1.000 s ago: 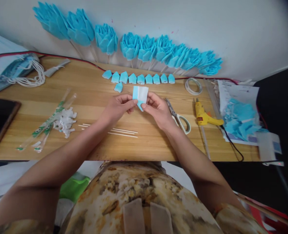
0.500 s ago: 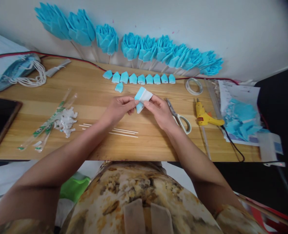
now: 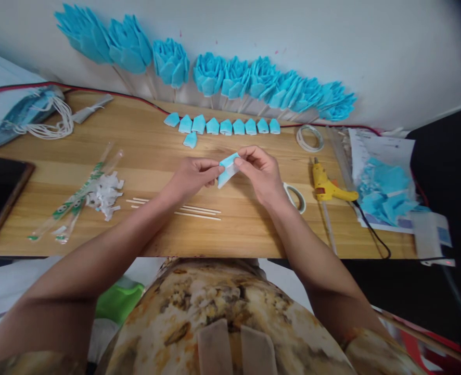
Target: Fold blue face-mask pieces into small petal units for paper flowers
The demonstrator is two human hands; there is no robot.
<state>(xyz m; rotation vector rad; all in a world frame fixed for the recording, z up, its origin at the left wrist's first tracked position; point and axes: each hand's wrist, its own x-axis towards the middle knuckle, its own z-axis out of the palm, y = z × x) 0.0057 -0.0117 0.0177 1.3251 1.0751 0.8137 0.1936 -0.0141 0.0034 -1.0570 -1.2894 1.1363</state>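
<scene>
Between my two hands is a small blue petal piece point(image 3: 228, 172) with a whitish strip across its face. My left hand point(image 3: 193, 177) pinches its left edge between thumb and fingers. At the upper right edge, my right hand point(image 3: 259, 172) grips it with thumb and forefinger. Behind them lies a row of folded blue petals point(image 3: 226, 127), with one more petal point(image 3: 190, 139) in front of the row. Scissors point(image 3: 296, 199) rest beside my right hand, their blades hidden under it. Several thin wooden sticks point(image 3: 197, 212) lie near my left forearm.
Blue flowers on sticks point(image 3: 209, 74) lean against the wall. To the right are a tape roll point(image 3: 309, 139), a yellow glue gun point(image 3: 330, 188) with its cord, and a bag of blue pieces point(image 3: 386, 192). A phone point(image 3: 2, 195), plastic wrappers point(image 3: 72, 203) and white scraps point(image 3: 105, 195) lie left.
My right hand has shifted up and brought the piece's right side over, so it now looks narrower and folded. The hand now covers the scissor blades. My left hand has barely moved.
</scene>
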